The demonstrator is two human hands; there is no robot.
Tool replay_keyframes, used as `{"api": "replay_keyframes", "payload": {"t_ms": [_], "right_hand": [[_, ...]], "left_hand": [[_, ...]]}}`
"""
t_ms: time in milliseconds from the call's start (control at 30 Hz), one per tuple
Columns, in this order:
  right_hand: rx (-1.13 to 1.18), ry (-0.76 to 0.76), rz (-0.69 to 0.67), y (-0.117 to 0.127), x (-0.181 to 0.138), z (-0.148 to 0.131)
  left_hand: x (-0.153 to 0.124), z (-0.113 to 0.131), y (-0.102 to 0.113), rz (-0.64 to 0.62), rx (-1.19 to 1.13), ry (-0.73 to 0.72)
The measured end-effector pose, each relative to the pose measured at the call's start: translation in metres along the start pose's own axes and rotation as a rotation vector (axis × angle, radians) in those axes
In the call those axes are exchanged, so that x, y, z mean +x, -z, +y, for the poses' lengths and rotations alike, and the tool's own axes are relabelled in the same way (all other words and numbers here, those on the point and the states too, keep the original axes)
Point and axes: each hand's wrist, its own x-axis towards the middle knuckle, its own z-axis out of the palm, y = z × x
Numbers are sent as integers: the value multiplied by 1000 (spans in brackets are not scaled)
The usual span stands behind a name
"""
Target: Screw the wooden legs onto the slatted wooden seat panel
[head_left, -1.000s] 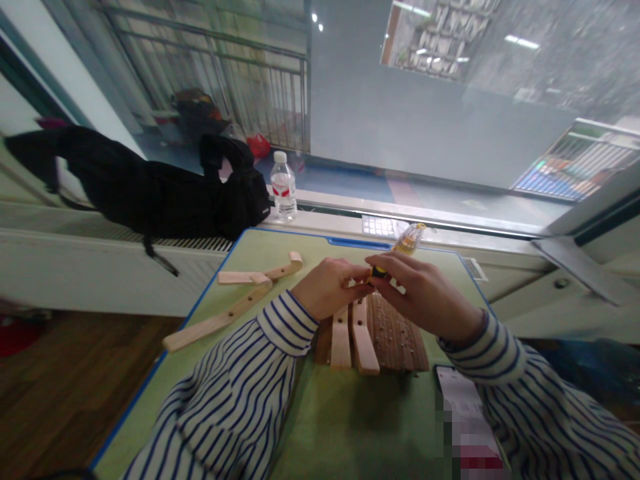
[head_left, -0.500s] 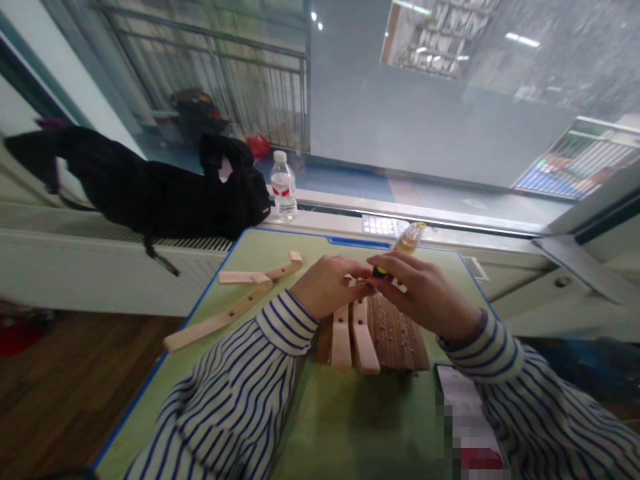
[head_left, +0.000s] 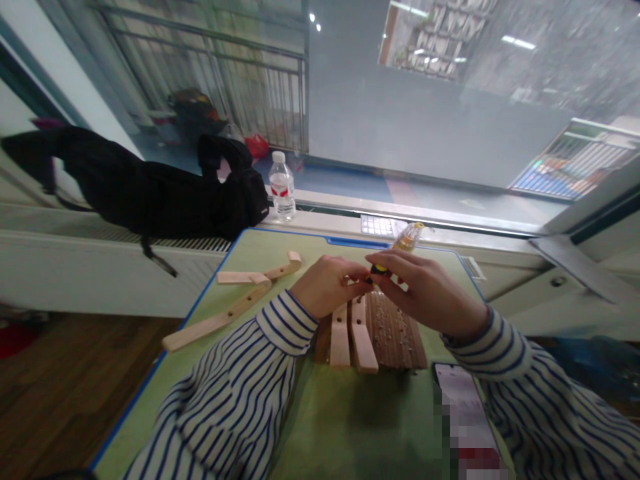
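Note:
My right hand (head_left: 425,290) is closed around a short black-and-yellow screwdriver (head_left: 380,269), its grip partly covered by my fingers. Close against its lower end, my left hand (head_left: 333,283) is pinched; whatever sits between those fingertips is hidden. Below both hands lies a brown wood-grain board (head_left: 397,333) dotted with many small bits that look like screws. Two pale wooden pieces with holes, a left one (head_left: 341,343) and a right one (head_left: 365,343), lie side by side on the board. Their far ends disappear under my left hand.
Two more bent wooden pieces (head_left: 210,325) lie at the table's left. Behind my right hand is a clear, yellowish item (head_left: 409,235). A phone (head_left: 463,400) lies near my right sleeve. A water bottle (head_left: 283,190) and black bag (head_left: 190,200) stand along the sill behind the green table (head_left: 350,427).
My right hand has shifted slightly and its grip on the screwdriver has turned a little, showing more of the handle. My left hand stays almost in place.

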Motion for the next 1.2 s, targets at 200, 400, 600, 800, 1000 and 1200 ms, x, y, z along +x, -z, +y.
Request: {"api": "replay_keyframes", "payload": {"t_ms": [200, 400, 600, 800, 1000, 1200], "right_hand": [[-28, -13, 17, -4, -1, 2], [-45, -34, 34, -5, -4, 5], [-33, -49, 32, -5, -2, 4], [-35, -42, -6, -3, 0, 2], [-16, -20, -14, 1, 2, 0], [-3, -16, -17, 2, 0, -1]], "left_hand": [[-1, 0, -1, -3, -1, -5], [0, 4, 2, -20, -17, -39], [1, 4, 1, -11, -31, -29], [2, 7, -1, 50, -66, 22], [0, 4, -1, 37, -18, 42], [1, 3, 0, -7, -26, 13]]}}
